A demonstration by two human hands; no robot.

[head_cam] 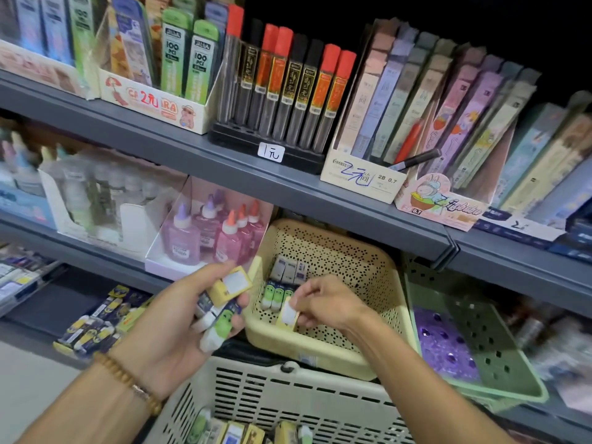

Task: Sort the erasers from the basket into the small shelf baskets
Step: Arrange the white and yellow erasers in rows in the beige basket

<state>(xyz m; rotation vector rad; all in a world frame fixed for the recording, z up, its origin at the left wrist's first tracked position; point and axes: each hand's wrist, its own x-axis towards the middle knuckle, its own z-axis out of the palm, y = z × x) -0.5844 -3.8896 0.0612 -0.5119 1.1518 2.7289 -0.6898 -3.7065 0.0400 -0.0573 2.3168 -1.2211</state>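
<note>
At frame centre, the right hand (323,304) pinches a small yellow-sleeved eraser (287,316) inside the perforated cream plastic basket (378,283). The left hand (179,318) — lower left — grips a bunch of mixed erasers (221,302).

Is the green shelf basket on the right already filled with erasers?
No: the green shelf basket holds only purple packets, while the sorted erasers lie in the beige shelf basket beside it.

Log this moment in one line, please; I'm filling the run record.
left hand: holds several erasers | right hand: pinches yellow eraser over cream shelf basket | source basket: erasers remain
</note>
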